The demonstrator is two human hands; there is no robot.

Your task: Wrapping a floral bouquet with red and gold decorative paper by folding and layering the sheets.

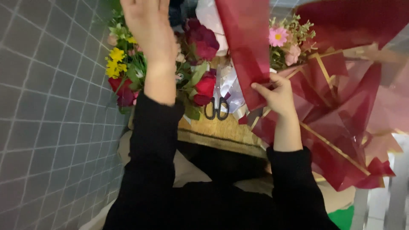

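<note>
My right hand (pixel 277 96) pinches the lower edge of a dark red wrapping sheet (pixel 245 47) that runs up out of view. My left hand (pixel 148 25) reaches forward above the flowers with its fingers cut off by the top of the view; it touches nothing that I can see. Under it lie red roses (pixel 205 87), a dark crimson bloom (pixel 204 40) and yellow flowers (pixel 114 61) with green leaves. Black-handled scissors (pixel 217 106) rest on the wooden table (pixel 217 130) between my hands.
More dark red and pink wrapping paper with gold edges (pixel 341 115) is piled at the right. Pink flowers (pixel 281 40) stand behind it. A grey tiled floor (pixel 51 119) lies to the left. White paper (pixel 232 87) sits near the scissors.
</note>
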